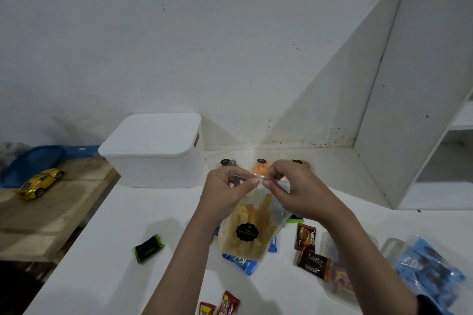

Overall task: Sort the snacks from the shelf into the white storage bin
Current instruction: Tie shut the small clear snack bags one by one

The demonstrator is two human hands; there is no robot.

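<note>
Both hands raised at centre: left hand (pixel 226 185) and right hand (pixel 289 186) each pinching the top edge of a clear snack bag (pixel 249 227) of yellow sticks, held above the white table (pixel 107 250). At ten o'clock from the bag, white storage bin (pixel 156 153), lid on. Small packets scattered from four to seven o'clock.

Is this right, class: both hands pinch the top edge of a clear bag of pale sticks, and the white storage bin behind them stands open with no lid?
Not quite. In the head view the left hand and right hand do pinch the clear bag at its top edge, but the white storage bin has its lid on, so it is closed.
</note>
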